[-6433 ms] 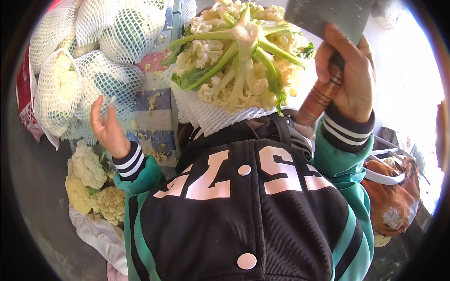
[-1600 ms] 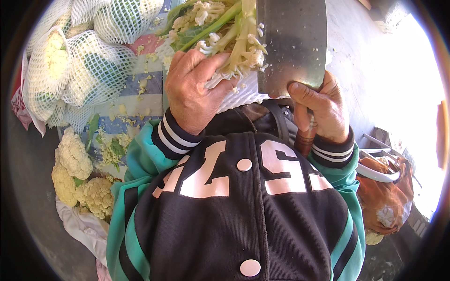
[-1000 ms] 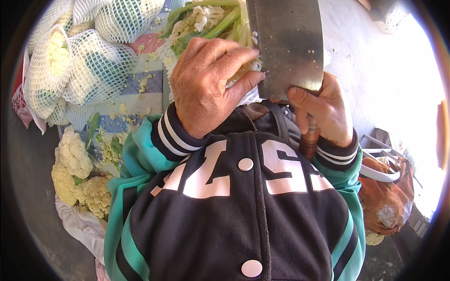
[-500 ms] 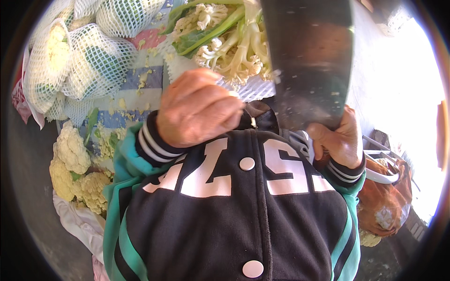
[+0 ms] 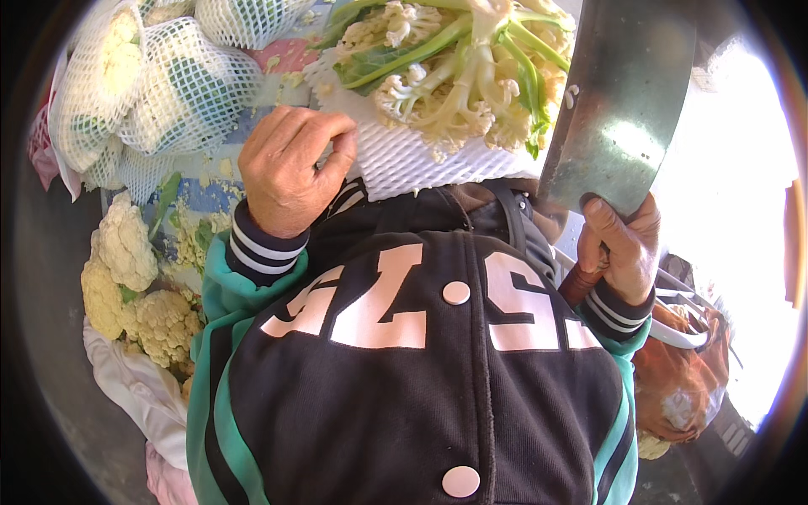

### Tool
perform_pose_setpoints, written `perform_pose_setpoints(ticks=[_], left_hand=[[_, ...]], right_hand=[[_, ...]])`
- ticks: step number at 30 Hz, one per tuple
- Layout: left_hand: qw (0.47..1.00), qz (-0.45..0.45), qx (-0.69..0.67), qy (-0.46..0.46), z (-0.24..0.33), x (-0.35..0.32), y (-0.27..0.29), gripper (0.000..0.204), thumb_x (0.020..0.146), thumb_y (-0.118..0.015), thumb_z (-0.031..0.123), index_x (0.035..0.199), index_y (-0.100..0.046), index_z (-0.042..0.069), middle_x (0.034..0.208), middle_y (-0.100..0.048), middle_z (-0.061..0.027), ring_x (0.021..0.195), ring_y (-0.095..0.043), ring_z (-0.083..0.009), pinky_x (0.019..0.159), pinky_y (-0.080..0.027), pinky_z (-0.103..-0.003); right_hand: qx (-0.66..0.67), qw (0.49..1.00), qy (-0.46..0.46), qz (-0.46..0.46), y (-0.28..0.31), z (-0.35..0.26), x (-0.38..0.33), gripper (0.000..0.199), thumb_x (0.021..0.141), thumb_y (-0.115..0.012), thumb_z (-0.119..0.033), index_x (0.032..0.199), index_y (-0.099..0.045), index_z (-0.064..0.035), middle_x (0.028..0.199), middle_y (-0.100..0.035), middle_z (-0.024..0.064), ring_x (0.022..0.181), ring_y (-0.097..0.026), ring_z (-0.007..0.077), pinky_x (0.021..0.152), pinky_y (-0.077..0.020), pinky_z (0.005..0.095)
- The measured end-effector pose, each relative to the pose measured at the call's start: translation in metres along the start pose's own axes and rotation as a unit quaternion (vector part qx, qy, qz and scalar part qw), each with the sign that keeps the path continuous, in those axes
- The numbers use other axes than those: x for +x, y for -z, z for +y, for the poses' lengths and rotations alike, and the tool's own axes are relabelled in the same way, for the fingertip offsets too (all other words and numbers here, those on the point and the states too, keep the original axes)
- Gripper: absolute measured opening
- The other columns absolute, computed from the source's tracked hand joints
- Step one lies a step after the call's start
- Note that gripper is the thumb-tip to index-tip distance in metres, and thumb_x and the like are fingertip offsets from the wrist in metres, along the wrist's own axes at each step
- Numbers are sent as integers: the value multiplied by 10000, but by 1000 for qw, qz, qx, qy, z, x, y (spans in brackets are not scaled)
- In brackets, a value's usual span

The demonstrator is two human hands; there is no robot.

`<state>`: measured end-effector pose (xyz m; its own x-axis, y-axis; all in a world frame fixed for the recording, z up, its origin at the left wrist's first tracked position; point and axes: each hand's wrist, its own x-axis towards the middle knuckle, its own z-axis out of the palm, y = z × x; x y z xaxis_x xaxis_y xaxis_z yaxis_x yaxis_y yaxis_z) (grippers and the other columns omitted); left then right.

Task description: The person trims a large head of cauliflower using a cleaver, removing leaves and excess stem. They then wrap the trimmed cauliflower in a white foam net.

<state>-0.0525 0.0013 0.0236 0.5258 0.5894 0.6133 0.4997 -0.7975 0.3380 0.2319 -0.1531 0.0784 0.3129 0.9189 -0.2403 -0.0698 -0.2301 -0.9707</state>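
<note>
While the knife (image 5: 627, 101) runs past the upper edge of the frame at upper right, a gap filled by the cauliflower (image 5: 471, 80) and white foam net (image 5: 421, 160) parts it from the left hand (image 5: 290, 172). Its blade overlaps the cauliflower's right margin in view; whether they touch I cannot tell. On its other side opens a bright, washed-out area.

The left hand, left of centre, is just beside the foam net, fingers curled in and lying together, thumb bent toward the forefinger. The right hand (image 5: 621, 244), right of centre, has its fingers wrapped around the knife where handle meets blade.

Crumbs lie over a striped cloth (image 5: 202, 195) at left. Netted cauliflowers (image 5: 181, 93) fill the upper left, bare cauliflowers (image 5: 126, 286) sit below them, and an orange-brown bag (image 5: 682, 379) is at lower right.

The knife's long axis climbs from its brown handle, leaning slightly right, one flat side facing the camera. The cauliflower, at upper centre, lies stem side up on the foam net.
</note>
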Motion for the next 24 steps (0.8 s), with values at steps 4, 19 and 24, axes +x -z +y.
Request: perform_pose_setpoints(ticks=[4,19,24], left_hand=[[997,6,-28,70,3,-1,0,158,704,-755,7,805,-650,68,691,-625,-30,621,-594,-210,581,-474,-307],[980,13,-176,87,25,9,-17,302,696,-837,44,943,-665,26,873,-636,-61,695,-597,-138,641,-506,-258],[981,-15,-191,36,34,22,-25,317,667,-859,79,920,-670,56,864,-628,-45,703,-610,-145,631,-514,-262]], right_hand=[[-8,1000,-13,9,-9,-1,2,171,925,-647,-102,961,-597,57,486,-557,53,358,-484,101,346,-333,212],[-18,999,-32,-22,-20,4,5,137,925,-646,-79,909,-630,56,580,-611,66,382,-509,96,352,-336,215],[-41,996,-59,-48,-20,2,5,121,918,-647,-57,936,-635,62,616,-619,61,391,-530,102,356,-349,220]])
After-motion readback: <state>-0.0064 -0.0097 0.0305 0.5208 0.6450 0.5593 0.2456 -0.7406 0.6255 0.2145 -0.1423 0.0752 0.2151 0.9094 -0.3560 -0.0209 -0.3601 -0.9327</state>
